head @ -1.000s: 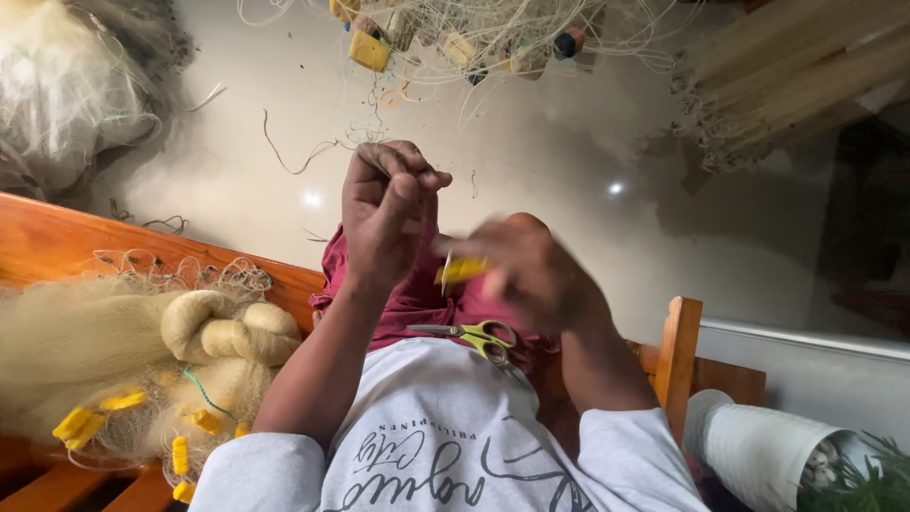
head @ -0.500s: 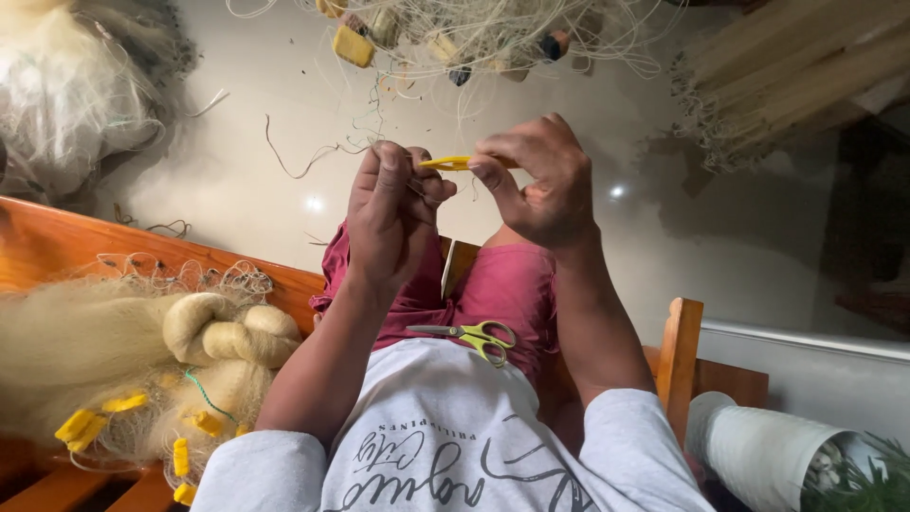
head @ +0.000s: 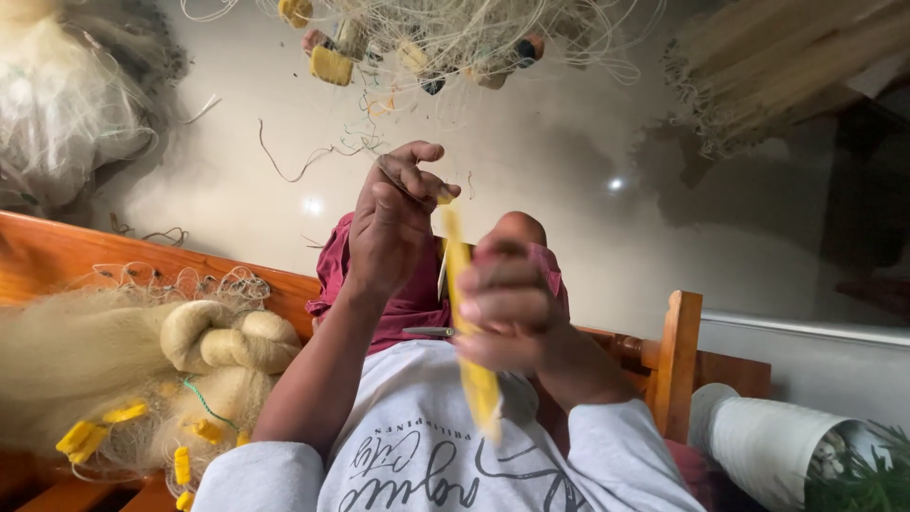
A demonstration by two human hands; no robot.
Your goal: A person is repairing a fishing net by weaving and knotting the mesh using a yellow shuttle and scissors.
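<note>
My left hand (head: 393, 223) is raised in front of me, its fingertips pinched on a thin pale net line. Just right of it and closer to me, my right hand (head: 512, 303) grips a long yellow netting needle (head: 471, 365), which is blurred and points down toward my white shirt. The needle's upper tip nearly touches my left fingers. A pair of scissors (head: 428, 332) lies on my lap over the maroon shorts, partly hidden by my hands.
A cream fishing net bundle (head: 142, 360) with small yellow floats (head: 90, 431) rests on the wooden bench (head: 57, 251) to my left. More tangled net with floats (head: 436, 43) lies on the pale floor ahead. A white roll (head: 768, 446) sits lower right beside a wooden post (head: 681, 360).
My right hand has pulled the yellow needle down and toward my body, away from its raised spot beside my left hand. My left hand stays up, holding the line.
</note>
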